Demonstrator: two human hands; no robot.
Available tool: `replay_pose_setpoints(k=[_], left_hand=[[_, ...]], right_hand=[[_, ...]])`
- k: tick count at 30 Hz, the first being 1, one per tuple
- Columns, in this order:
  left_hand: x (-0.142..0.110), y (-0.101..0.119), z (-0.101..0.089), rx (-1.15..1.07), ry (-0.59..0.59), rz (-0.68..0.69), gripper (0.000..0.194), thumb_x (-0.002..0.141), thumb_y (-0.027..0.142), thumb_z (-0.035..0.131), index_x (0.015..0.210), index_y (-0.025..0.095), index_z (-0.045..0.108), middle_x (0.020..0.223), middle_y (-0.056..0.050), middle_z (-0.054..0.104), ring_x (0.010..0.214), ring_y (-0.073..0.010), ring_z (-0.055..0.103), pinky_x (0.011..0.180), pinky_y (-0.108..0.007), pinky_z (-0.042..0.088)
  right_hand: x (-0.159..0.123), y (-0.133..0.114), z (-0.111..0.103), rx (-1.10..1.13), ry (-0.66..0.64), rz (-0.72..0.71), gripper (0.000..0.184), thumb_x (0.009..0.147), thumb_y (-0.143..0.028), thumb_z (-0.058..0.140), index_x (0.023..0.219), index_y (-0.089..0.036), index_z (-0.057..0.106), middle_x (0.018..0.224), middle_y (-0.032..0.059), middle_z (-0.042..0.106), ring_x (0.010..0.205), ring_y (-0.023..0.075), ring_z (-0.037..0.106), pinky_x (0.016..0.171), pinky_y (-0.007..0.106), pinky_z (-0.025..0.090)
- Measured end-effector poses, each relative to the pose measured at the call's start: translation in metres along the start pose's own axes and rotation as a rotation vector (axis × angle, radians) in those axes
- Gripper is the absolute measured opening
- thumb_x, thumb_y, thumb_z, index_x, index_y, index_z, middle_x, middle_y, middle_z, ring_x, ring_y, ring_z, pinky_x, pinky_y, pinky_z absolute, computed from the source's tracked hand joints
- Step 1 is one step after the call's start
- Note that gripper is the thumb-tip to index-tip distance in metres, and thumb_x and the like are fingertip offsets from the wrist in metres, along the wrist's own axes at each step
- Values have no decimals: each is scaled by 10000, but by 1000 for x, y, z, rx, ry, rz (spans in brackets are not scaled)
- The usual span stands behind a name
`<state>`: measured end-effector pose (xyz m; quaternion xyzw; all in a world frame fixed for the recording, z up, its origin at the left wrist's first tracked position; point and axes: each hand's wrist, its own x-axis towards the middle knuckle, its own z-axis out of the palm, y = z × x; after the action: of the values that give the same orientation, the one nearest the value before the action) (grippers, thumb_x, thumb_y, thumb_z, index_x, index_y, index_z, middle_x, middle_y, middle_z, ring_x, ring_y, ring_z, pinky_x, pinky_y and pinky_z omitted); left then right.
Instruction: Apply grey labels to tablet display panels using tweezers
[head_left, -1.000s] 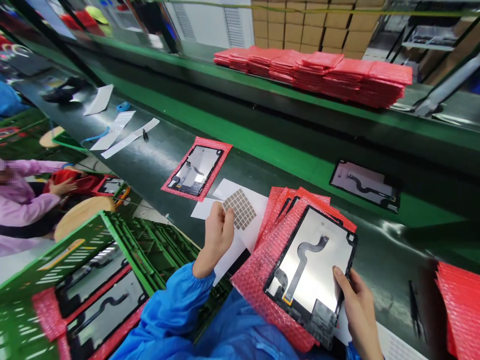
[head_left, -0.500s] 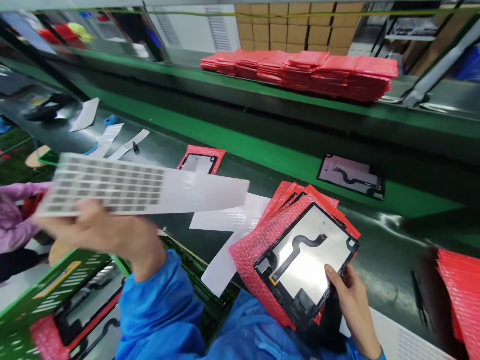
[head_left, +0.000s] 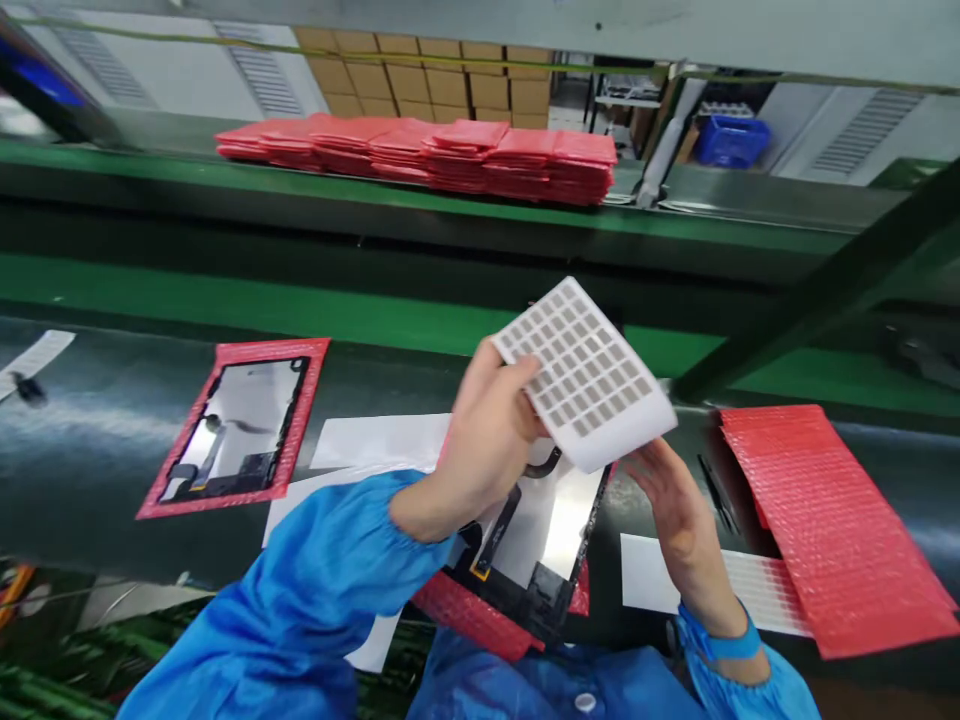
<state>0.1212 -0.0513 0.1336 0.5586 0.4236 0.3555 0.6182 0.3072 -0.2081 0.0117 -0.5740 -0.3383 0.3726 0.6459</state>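
Note:
My left hand [head_left: 487,430] grips the left edge of a white sticker sheet [head_left: 592,365], its thumb on top. Rows of small grey rectangles cover the sheet, and its plain lower end curls under. My right hand [head_left: 679,510] is at that curled end with fingers stretched out; their tips are partly hidden by the sheet, so contact is unclear. Below both hands lies a tablet screen [head_left: 521,545] with a black ribbon cable, partly covered by the sheet and my left hand. Pink bubble bags [head_left: 480,615] lie beneath the screen.
Another tablet screen [head_left: 251,400] rests on a pink bubble bag [head_left: 161,500] at left. Tweezers [head_left: 718,492] lie beside a stack of red bubble bags [head_left: 840,530] at right. A second sticker sheet [head_left: 652,570] is in front. More red bags [head_left: 420,155] line the shelf.
My view has turned right. My left hand has brought the sticker sheet rightward over the screen, and its plain end now curls under. My right hand has let go of the screen and risen to the sheet.

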Motion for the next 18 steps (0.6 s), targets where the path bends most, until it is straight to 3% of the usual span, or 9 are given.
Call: replay_pose_setpoints(k=[2,4,7,9,11,13,16,18], left_hand=[[11,-6,40,-262,-144,-63,278,988,391,569,1222,246,528,1025,-43,717,1013,-267,722,784,-385,612],[17,-16,66,-475,-284,-153,256,966,347,593,1178,231,509,1054,-52,724,1008,-260,735,805,-403,626],[19,-33,85,-622,-434,-216,267,958,311,611,1187,224,507,1140,-72,729,1029,-254,746,858,-428,630],[23,-46,86,-599,-483,-193,276,970,334,632,1203,224,533,1186,-90,731,1066,-252,743,916,-430,614],[36,-58,76,-435,-487,-132,293,966,375,674,1192,220,569,1211,-111,733,1118,-260,730,967,-425,593],[57,-69,53,-134,-437,-33,354,927,403,742,1197,219,604,1271,-130,720,1220,-284,690,1031,-429,567],[88,-83,-1,358,-268,109,554,824,453,843,1284,231,629,1482,-137,617,1449,-336,524,1193,-466,456],[97,-92,-41,510,-166,98,736,758,503,880,1378,222,598,1596,-150,516,1538,-379,408,1273,-524,346]], right_hand=[[10,-19,1,-18,7,-59,941,614,-819,847,1352,-254,700,1398,168,706,1302,427,648,1046,562,533],[21,-38,-2,-128,98,-112,896,669,-750,860,1387,-250,667,1378,170,716,1324,417,640,1054,563,532],[35,-57,-18,-274,248,-243,1019,682,-784,822,1496,-234,553,1493,190,636,1396,414,588,1082,566,517],[42,-58,-38,-338,300,-269,946,704,-766,813,1434,-205,597,1468,200,653,1346,414,625,1055,556,531],[49,-52,-61,-412,344,-218,735,766,-706,791,1283,-193,685,1312,176,743,1190,387,705,972,524,564],[59,-40,-85,-543,337,-123,574,817,-657,755,1159,-197,731,1155,136,793,1039,349,737,888,486,574],[79,-18,-115,-869,109,63,467,810,-602,766,1028,-189,765,998,129,802,904,334,730,824,460,549],[91,-5,-125,-1087,7,170,429,784,-554,801,985,-176,767,909,147,786,850,346,720,806,470,525]])
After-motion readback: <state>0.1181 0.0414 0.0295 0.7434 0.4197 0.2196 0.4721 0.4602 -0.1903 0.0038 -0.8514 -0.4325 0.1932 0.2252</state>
